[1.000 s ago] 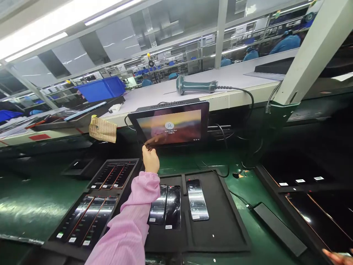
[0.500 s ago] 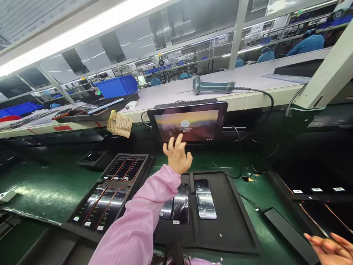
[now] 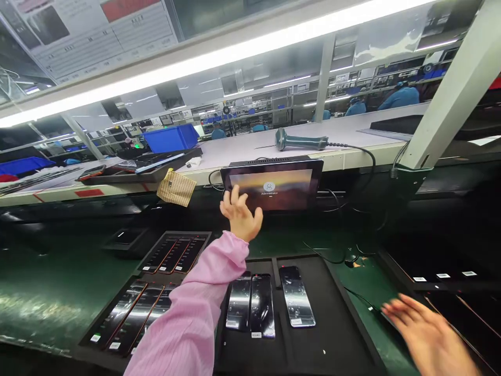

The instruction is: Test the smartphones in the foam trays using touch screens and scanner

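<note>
My left hand (image 3: 241, 215), in a pink sleeve, is raised with fingers apart in front of the tablet-like screen (image 3: 287, 190), near its lower left part. I cannot tell whether a fingertip touches it. The screen shows a login page with "Administrator". Below my left arm a black tray (image 3: 336, 318) holds several phones, one phone (image 3: 297, 296) in its middle and another (image 3: 263, 305) left of it. At the lower right, my right hand (image 3: 430, 334) is held out with fingers extended and nothing in it. It hovers over a black box (image 3: 393, 326) beside the right-hand tray.
A left tray (image 3: 135, 274) and a right tray (image 3: 422, 288) carry several phones with white labels. On the shelf (image 3: 235, 149) lie a barcode scanner (image 3: 301, 141) and a blue bin (image 3: 170, 137). A yellow perforated sheet (image 3: 176, 188) hangs at its edge. Cables trail behind the middle tray.
My left hand has shifted left across the screen. My right hand has come further into view, moving left and up. The view has tilted upward, and the button under "Administrator" looks different.
</note>
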### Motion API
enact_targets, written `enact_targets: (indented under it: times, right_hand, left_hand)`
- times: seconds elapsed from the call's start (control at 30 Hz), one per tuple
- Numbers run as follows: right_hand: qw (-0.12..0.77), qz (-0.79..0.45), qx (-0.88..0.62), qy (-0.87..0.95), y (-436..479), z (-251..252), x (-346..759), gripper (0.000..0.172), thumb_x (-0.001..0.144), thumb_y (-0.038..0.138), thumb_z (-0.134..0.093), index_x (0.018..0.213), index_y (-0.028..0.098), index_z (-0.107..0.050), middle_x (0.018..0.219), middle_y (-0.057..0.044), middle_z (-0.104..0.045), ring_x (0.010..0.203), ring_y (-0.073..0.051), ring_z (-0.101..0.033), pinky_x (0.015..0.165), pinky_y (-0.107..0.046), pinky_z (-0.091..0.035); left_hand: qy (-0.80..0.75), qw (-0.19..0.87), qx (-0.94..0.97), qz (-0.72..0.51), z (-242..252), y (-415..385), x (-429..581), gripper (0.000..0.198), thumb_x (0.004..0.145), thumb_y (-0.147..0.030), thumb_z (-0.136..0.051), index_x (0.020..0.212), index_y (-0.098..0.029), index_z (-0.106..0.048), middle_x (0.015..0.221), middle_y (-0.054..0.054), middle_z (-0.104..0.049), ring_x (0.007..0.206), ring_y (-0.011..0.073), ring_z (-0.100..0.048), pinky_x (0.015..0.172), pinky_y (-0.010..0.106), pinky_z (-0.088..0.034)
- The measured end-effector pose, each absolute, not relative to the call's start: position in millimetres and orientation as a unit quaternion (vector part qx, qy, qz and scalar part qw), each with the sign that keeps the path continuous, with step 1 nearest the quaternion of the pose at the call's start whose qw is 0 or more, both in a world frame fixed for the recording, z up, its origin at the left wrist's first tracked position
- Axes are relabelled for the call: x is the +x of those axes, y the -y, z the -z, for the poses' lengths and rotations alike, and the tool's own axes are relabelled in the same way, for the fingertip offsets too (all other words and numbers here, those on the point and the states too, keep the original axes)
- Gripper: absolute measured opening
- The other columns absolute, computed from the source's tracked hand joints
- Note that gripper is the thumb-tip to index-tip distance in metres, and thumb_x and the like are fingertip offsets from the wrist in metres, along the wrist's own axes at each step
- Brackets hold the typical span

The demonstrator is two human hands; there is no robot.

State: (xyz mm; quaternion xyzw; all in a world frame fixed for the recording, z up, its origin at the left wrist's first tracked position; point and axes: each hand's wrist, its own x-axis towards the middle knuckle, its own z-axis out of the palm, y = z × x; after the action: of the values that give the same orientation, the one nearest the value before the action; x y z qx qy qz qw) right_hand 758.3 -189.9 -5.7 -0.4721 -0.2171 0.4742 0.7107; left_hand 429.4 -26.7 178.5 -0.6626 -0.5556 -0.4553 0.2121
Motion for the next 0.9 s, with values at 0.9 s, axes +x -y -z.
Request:
enact_targets:
  times: [0.9]
  right_hand:
    - [0.699,-0.61,-0.268,0.259,-1.9,-131.4,612.3,0.039,0.065,0.037,-0.067,0.086,0.027,-0.036,0.098,0.003,-0.059,0.085,-0.015,-0.062,0.084,-0.04,-0.05]
  left_hand:
    - [0.472,0.173,-0.784,0.364,-263.1,-9.5,388.9,0.047,0.078,-0.031,-0.032,0.117,-0.011,-0.049,0.12,0.013,-0.055,0.114,0.0235,-0.045,0.101,0.041,-0.032]
